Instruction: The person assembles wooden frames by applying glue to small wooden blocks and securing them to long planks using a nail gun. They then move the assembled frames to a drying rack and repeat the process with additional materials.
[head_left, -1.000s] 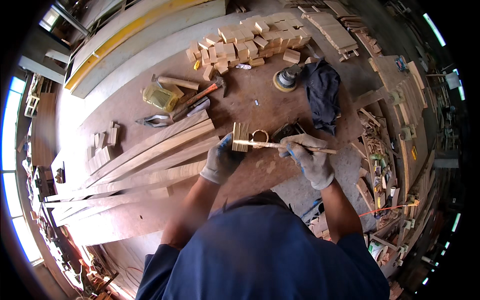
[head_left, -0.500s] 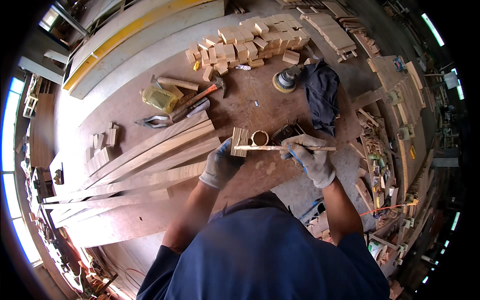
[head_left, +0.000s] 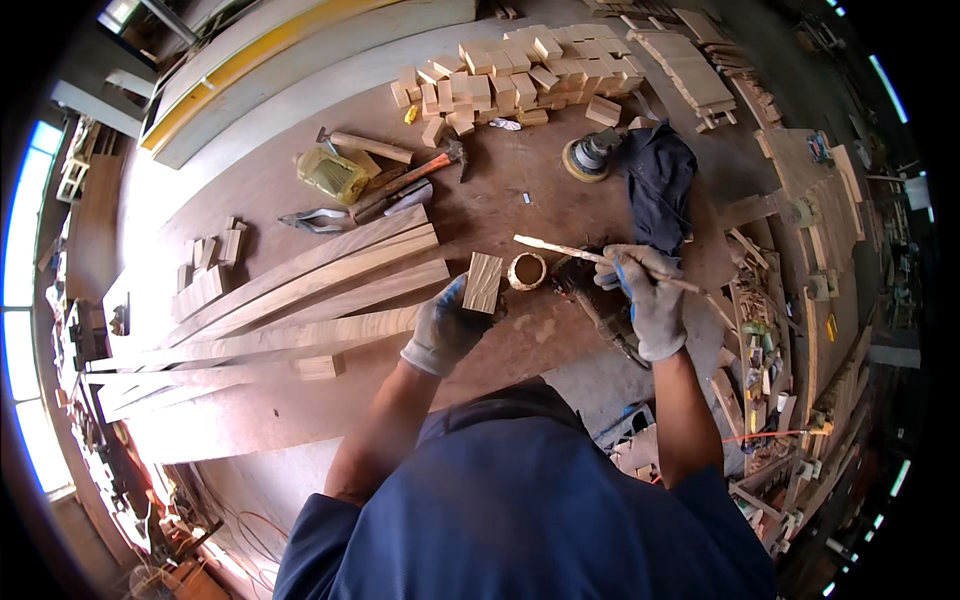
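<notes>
My left hand [head_left: 446,328], in a grey glove with blue patches, grips a small rectangular wooden block [head_left: 483,282] with streaked grain on its upward face. In my gloved right hand [head_left: 648,300] a thin wooden stick [head_left: 560,247] is pinched, its pale tip pointing left above the table. Between the hands stands a small round pot [head_left: 527,271] with a crusted rim and brown contents. Partly behind the right hand lies a dark tool [head_left: 600,310], its kind hard to make out.
Long wooden strips [head_left: 330,282] fan out on the left of the table. Beyond them lie a hammer [head_left: 420,172], pliers [head_left: 315,220] and a yellowish wrapped package [head_left: 333,176]. Many wooden blocks [head_left: 520,75] are piled at the far side, near a sander [head_left: 590,155] and dark cloth [head_left: 660,180].
The stick has come off the block; my right hand has lifted and turned, swinging its tip up toward the far side. My left hand still holds the block.
</notes>
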